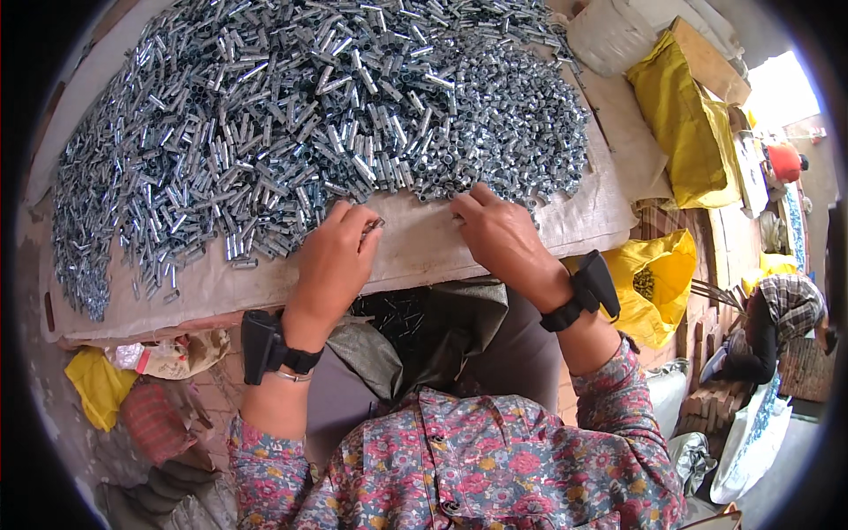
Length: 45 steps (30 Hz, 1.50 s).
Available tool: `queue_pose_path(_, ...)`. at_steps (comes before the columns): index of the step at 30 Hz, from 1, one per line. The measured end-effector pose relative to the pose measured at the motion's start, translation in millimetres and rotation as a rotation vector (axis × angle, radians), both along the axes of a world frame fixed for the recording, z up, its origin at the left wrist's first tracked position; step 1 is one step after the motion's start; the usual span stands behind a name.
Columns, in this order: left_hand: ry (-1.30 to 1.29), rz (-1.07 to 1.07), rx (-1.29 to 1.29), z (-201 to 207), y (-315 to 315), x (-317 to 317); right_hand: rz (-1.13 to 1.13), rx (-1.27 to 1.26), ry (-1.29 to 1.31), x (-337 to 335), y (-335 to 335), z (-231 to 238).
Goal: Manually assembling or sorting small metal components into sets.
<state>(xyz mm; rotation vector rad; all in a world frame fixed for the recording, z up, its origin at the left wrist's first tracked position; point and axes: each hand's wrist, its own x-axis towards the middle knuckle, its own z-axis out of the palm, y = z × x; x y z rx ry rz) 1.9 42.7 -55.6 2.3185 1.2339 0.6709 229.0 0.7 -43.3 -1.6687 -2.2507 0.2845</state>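
Metal piece (374, 225) pinched in left hand (337, 253), beside near edge of tube pile (291, 132). Grip of right hand (503, 240) cannot be told. Picking seemingly in hand; controlled release probably called for next.

Single head view, wide fisheye, worn on the head. Looks steeply down and forward from above and behind left grip (340, 256) and right grip (502, 237). Close: both near mid-frame, wearer's floral shirt (495, 459) on the near side of them. Bench (424, 243) extends beyond, edges bowed. Field reaches well right of right grip, to a distant co-worker (791, 302).
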Motion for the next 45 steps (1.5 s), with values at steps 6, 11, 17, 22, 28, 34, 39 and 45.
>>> queue_pose_path(6, -0.804, 0.181, -0.829, 8.4, -32.2, -2.1, -0.104, -0.267, 0.611, -21.3, -27.3, 19.9)
queue_pose_path(11, -1.039, 0.245, -0.933, 16.9, -49.5, 0.8, 0.028, -0.179, 0.780, -39.5, -41.2, 21.5)
queue_pose_path(17, -1.139, 0.248, -0.956, 26.6, -66.1, 3.7, 0.056, -0.086, 0.728, -47.3, -48.7, 29.8)
queue_pose_path(22, -1.116, 0.176, -0.905, 25.8, -75.1, 1.2, -0.023, -0.114, 0.820, -49.6, -54.6, 31.7)
queue_pose_path(28, -1.041, 0.183, -0.866, 27.5, -77.8, -0.5, -0.011, -0.153, 0.804, -47.1, -55.9, 32.1)
queue_pose_path(34, -0.967, 0.182, -0.852, 21.1, -77.8, -5.8, 0.104, -0.085, 0.622, -44.3, -54.6, 33.9)
queue_pose_path(39, -1.081, 0.041, -1.004, 18.2, -75.1, -7.0, 0.037, -0.827, 1.518, -42.3, -50.2, 26.1)
queue_pose_path(45, -1.181, -0.033, -1.135, 15.5, -68.5, -13.7, 0.172, -0.962, 1.785, -50.2, -45.5, 9.9)
